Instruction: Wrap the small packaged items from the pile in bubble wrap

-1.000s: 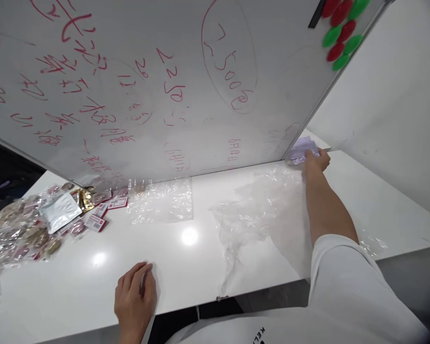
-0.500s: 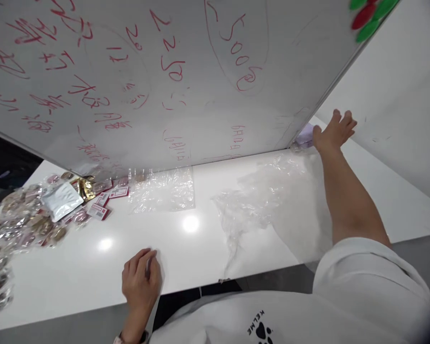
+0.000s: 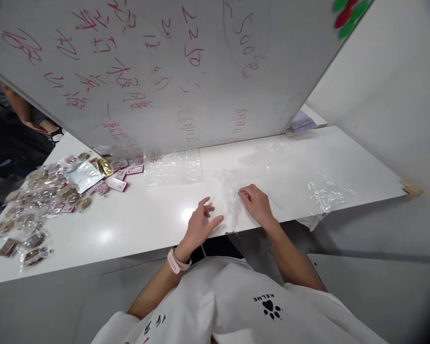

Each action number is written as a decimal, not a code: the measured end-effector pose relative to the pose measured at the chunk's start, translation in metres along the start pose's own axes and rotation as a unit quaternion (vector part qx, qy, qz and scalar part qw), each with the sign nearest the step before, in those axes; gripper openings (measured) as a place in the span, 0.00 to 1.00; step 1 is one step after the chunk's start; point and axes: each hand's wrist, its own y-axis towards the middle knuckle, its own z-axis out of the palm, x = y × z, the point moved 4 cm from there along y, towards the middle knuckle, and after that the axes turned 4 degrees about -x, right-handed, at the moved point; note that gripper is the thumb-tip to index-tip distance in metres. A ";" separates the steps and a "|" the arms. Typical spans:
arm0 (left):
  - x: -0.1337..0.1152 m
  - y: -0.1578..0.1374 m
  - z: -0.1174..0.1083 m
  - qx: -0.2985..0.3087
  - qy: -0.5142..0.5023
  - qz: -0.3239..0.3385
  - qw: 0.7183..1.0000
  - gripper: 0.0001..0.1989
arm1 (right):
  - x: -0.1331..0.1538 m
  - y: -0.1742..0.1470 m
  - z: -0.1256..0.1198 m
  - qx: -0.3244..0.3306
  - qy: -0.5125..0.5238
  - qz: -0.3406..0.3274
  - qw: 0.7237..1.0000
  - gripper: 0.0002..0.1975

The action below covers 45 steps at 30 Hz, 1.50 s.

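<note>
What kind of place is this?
Probably a workroom, maybe a packing room: there's a long white table, a heap of little clear packets, and a big whiteboard with red writing.

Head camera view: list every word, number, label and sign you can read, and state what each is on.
"KELME", above a paw-print sign: white shirt
"2250": whiteboard, handwritten in red
"20": whiteboard, same red
"500", the sign after it unclear: whiteboard
Other red handwriting on the whiteboard: not surely legible.
Other shirt lettering, in the folds: unreadable.
Print on the red-edged cards: too small to read.
</note>
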 end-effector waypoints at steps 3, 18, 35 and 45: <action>-0.013 0.006 0.015 0.016 -0.138 -0.027 0.990 0.44 | 0.036 -0.007 0.003 -0.008 0.126 -0.044 0.991 0.11; 0.051 -0.055 -0.127 -0.170 -0.345 -0.148 0.911 0.27 | 0.099 -0.043 0.036 0.065 0.159 -0.131 0.976 0.09; 0.096 -0.063 -0.148 -0.271 -0.201 -0.169 0.926 0.20 | 0.025 -0.016 0.035 0.048 -0.144 0.081 0.985 0.30; 0.012 -0.073 -0.160 -0.363 0.056 0.072 0.927 0.12 | 0.041 0.019 -0.008 -0.210 -0.066 0.038 0.975 0.37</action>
